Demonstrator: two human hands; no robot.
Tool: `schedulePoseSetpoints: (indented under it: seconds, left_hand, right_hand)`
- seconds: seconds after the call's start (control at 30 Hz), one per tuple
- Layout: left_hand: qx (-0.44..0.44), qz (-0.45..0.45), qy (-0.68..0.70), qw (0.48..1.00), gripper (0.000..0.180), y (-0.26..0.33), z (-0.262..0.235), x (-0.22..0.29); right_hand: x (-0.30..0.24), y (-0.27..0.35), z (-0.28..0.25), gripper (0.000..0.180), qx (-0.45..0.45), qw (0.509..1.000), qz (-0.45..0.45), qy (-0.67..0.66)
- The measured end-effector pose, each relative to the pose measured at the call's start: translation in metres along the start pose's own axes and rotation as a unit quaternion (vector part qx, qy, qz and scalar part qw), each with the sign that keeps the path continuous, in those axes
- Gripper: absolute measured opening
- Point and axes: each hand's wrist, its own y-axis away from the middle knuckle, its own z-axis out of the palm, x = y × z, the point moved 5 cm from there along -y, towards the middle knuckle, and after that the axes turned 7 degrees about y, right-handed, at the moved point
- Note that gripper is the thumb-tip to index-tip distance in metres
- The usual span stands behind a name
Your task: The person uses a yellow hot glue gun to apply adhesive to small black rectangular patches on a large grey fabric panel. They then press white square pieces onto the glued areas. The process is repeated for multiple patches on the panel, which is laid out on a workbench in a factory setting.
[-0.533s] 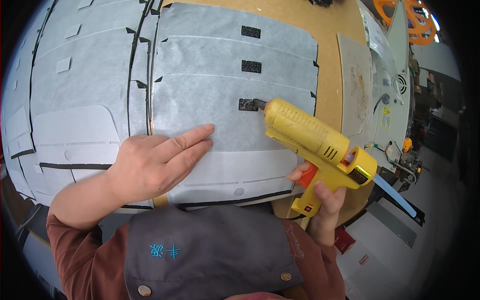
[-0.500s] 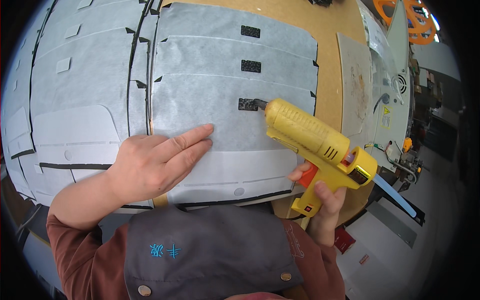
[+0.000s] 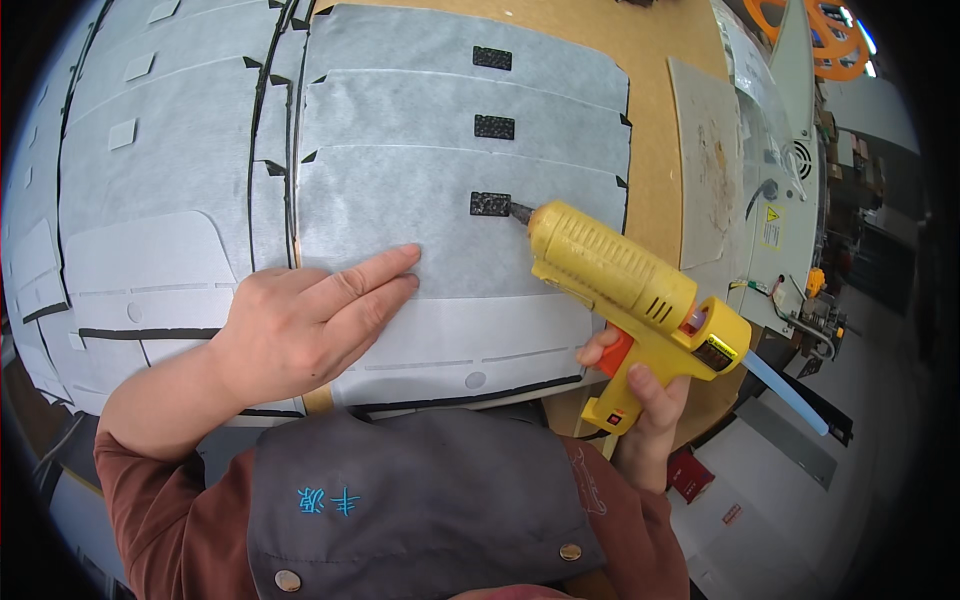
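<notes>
Almost nothing is shifting: right hand [image 3: 640, 400] keeps gripping the glue gun [image 3: 625, 285], nozzle touching the black patch [image 3: 490, 204] up-left; left hand [image 3: 310, 325] is pressing flat, open, on the grey sheet [image 3: 440, 250].

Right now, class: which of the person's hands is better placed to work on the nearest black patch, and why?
Right. The right hand grips the yellow glue gun, nozzle at the black patch; the left hand lies flat on the grey fabric sheet.

Fabric sheet [image 3: 460, 250] lying on the desk [image 3: 655, 120], three small patches [image 3: 490, 203] in a row on it, left hand [image 3: 300, 325] flat on the sheet nearer the person, glue gun [image 3: 625, 290] in the right hand [image 3: 640, 400] to its right, nozzle touching the nearest patch, machine [image 3: 790, 200] at the desk's right edge
</notes>
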Motion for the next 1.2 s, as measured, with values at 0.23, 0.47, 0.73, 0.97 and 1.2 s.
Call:
schedulePoseSetpoints:
  seconds: [0.23, 0.47, 0.73, 0.97, 1.2]
  left_hand:
    - [-0.006, -0.003, 0.004, 1.000, 0.033, 0.000, -0.001, 0.001]
    - [-0.004, -0.004, 0.006, 1.000, 0.034, 0.001, 0.000, 0.000]
    - [-0.004, -0.006, 0.004, 1.000, 0.033, 0.001, -0.001, 0.000]
    - [-0.006, -0.003, 0.001, 1.000, 0.033, 0.000, -0.001, 0.000]
    - [-0.005, -0.003, 0.002, 1.000, 0.033, 0.000, -0.001, 0.000]
  right_hand:
    - [0.002, 0.004, 0.001, 0.056, -0.001, 1.000, 0.006, 0.000]
    - [-0.006, -0.002, 0.010, 0.057, 0.004, 1.000, 0.017, 0.009]
    - [-0.010, -0.013, 0.018, 0.061, 0.053, 0.997, 0.026, 0.053]
    - [-0.006, -0.011, 0.013, 0.056, -0.019, 1.000, 0.016, -0.002]
    - [-0.006, -0.004, 0.011, 0.056, -0.029, 0.999, 0.008, 0.016]
